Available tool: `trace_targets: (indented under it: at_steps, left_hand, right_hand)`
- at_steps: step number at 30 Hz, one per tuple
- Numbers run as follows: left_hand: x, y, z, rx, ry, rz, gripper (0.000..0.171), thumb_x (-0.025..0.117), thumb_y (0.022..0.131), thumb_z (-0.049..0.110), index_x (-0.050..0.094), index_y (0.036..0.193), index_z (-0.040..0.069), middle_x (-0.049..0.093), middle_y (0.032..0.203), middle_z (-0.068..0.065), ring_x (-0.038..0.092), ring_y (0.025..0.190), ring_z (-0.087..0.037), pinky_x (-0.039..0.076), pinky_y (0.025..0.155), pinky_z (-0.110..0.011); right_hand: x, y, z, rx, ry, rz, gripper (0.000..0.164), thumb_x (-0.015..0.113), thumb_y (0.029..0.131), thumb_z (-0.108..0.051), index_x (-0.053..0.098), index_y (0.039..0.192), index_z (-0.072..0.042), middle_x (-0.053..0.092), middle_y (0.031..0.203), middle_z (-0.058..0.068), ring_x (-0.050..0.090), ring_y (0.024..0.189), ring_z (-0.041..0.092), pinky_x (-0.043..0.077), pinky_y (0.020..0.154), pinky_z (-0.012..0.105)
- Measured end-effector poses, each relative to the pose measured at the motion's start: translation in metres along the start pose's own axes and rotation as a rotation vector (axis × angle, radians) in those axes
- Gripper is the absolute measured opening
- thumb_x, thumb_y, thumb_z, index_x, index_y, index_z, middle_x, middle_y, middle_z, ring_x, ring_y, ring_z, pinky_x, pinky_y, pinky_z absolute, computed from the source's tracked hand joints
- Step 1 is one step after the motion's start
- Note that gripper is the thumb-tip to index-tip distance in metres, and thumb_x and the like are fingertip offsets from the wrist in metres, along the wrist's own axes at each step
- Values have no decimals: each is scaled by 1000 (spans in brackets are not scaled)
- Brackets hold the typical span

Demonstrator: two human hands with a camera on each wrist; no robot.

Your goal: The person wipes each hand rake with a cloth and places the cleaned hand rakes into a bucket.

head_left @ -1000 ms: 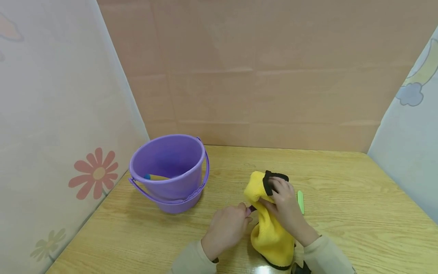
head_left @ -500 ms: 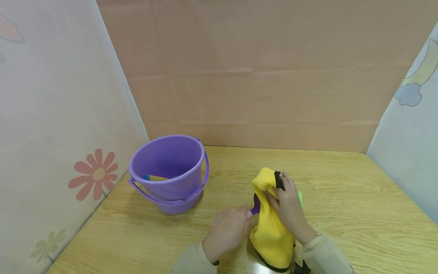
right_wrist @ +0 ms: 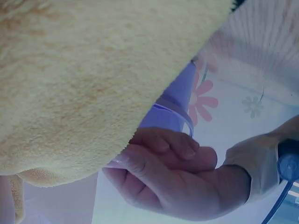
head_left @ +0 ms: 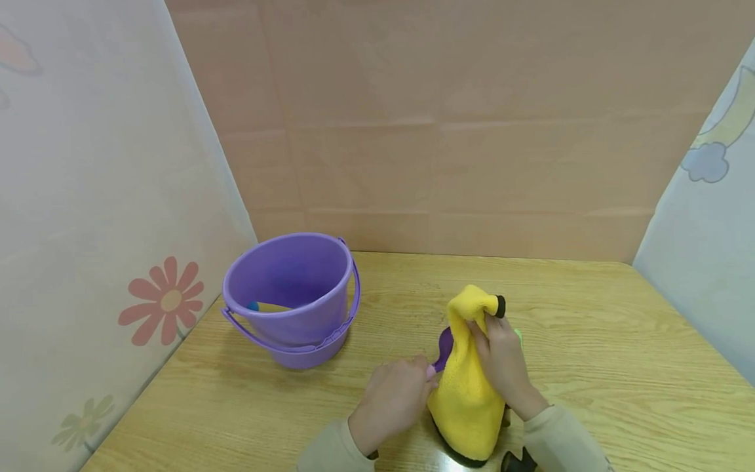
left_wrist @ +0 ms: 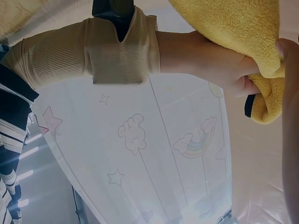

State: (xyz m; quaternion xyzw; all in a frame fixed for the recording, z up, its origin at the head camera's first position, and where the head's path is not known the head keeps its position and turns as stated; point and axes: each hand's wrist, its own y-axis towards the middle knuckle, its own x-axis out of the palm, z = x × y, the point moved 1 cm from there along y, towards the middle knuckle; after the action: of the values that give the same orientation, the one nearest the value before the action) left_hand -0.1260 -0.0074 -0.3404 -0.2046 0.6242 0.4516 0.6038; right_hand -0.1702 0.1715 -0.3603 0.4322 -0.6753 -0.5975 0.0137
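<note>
Since the earlier frames, the top of the yellow cloth [head_left: 467, 393] has been shifted toward two o'clock, and more of a purple tool [head_left: 445, 346] is bared. In the head view, the cloth is pinched near its dark hem by the right hand [head_left: 503, 357], and the tool's pink handle is clamped in the curled fingers of the left hand [head_left: 390, 395]. A purple bucket [head_left: 318, 321] is placed at ten o'clock from that hand. In the left wrist view, the cloth is seen gripped at two o'clock. In the right wrist view, the handle is mostly hidden.
</note>
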Motion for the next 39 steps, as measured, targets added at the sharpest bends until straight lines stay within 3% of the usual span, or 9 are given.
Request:
trace_targets:
  at_steps: [7, 13, 17, 20, 29, 32, 36, 39]
  left_hand:
    - [-1, -1, 0, -1, -46, -21, 25, 65, 84, 26, 51, 68, 14, 35, 55, 8, 35, 46, -4, 28, 38, -20]
    - [-2, 0, -1, -8, -80, -56, 23, 65, 85, 26, 53, 71, 13, 39, 56, 8, 40, 47, -4, 30, 40, -20]
    - [-1, 0, -2, -30, -81, -74, 23, 66, 84, 29, 55, 74, 11, 43, 56, 6, 47, 49, -7, 33, 41, -22]
    - [-1, 0, -2, -35, -82, -77, 24, 65, 84, 29, 54, 73, 12, 42, 55, 7, 45, 49, -5, 33, 41, -21]
    - [-1, 1, -6, -22, -146, -122, 28, 62, 87, 22, 45, 66, 14, 33, 57, 7, 32, 48, -4, 28, 41, -16]
    - [-2, 2, -10, -40, -104, -111, 26, 61, 88, 24, 47, 67, 14, 36, 59, 7, 35, 49, -5, 31, 42, -20]
    - [-4, 3, -14, -67, -73, -105, 25, 60, 88, 25, 50, 69, 13, 39, 59, 5, 39, 49, -7, 33, 42, -23]
    - [-5, 3, -15, -70, -64, -108, 24, 61, 87, 25, 50, 69, 13, 39, 60, 5, 39, 49, -8, 32, 41, -23]
  right_hand:
    - [-2, 0, 4, 128, 107, 32, 8, 61, 82, 7, 55, 87, 7, 54, 74, 14, 49, 65, 19, 43, 56, 32]
    - [-8, 1, 3, 354, 255, 21, 5, 57, 87, 3, 55, 87, 9, 52, 68, 11, 46, 57, 3, 40, 51, 18]
    - [-11, 2, 4, 534, 336, 4, 12, 52, 92, -3, 53, 93, 9, 52, 68, 8, 47, 53, 1, 42, 48, 17]
    - [-11, 3, 4, 617, 396, 29, 16, 50, 94, -6, 52, 96, 9, 51, 69, 5, 49, 54, 2, 43, 50, 17]
    - [-18, 7, 10, 541, 363, 278, 12, 53, 91, -1, 52, 91, 11, 48, 69, -9, 48, 57, -2, 39, 52, 11]
    - [-22, 9, 16, 565, 372, 329, 12, 51, 92, -2, 51, 93, 10, 47, 71, -10, 48, 59, -2, 39, 53, 11]
    - [-25, 6, 25, 633, 387, 344, 3, 49, 93, -4, 52, 94, -4, 47, 72, -10, 48, 61, -1, 39, 55, 11]
    - [-27, 5, 28, 672, 416, 350, 10, 48, 94, -5, 51, 94, -15, 49, 75, -9, 49, 64, 0, 40, 58, 11]
